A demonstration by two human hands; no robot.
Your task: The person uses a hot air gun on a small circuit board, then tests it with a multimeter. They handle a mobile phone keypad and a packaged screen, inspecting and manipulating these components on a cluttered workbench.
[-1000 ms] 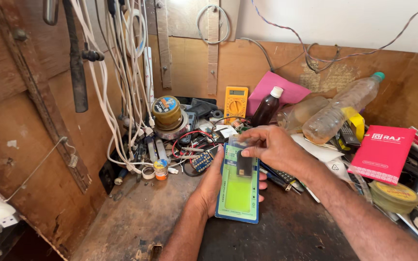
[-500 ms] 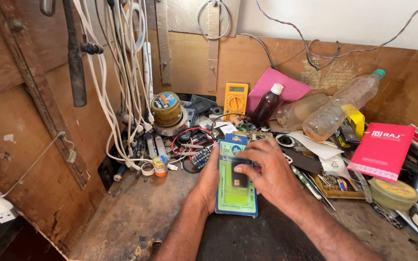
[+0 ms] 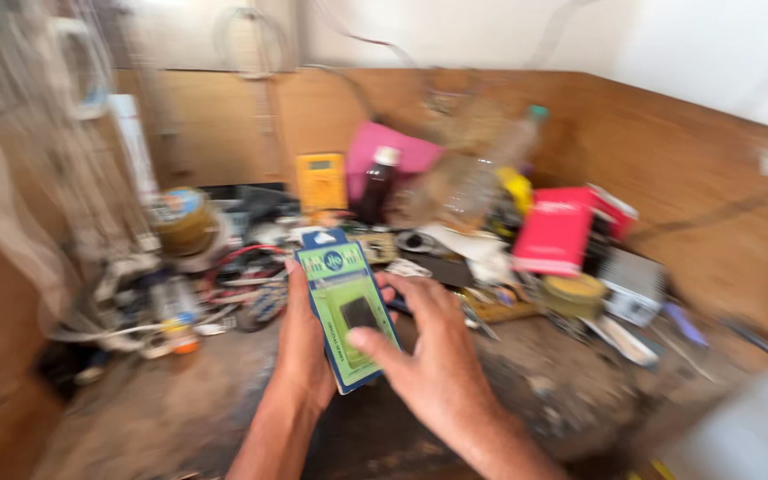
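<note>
Two hands work one green blister pack [image 3: 346,307]: left hand [image 3: 304,342] grips it, right hand [image 3: 433,360] fingers press its front, likely opening it.

Bright, even daylight, heavy motion blur throughout, worst toward the edges.

The flat packet [image 3: 346,307] sits at the middle of the workbench [image 3: 562,391], raised above it; the left hand [image 3: 306,342] lies under and left of the packet; the right hand [image 3: 433,360] lies right of it, one fingertip on its face; behind the packet stands the multimeter [image 3: 321,181], with a small bottle [image 3: 375,185] just right of that; a tape roll [image 3: 181,220] sits behind and left of the packet; a box [image 3: 555,236] lies behind and right, and a large bottle [image 3: 482,173] leans behind the box.
</note>
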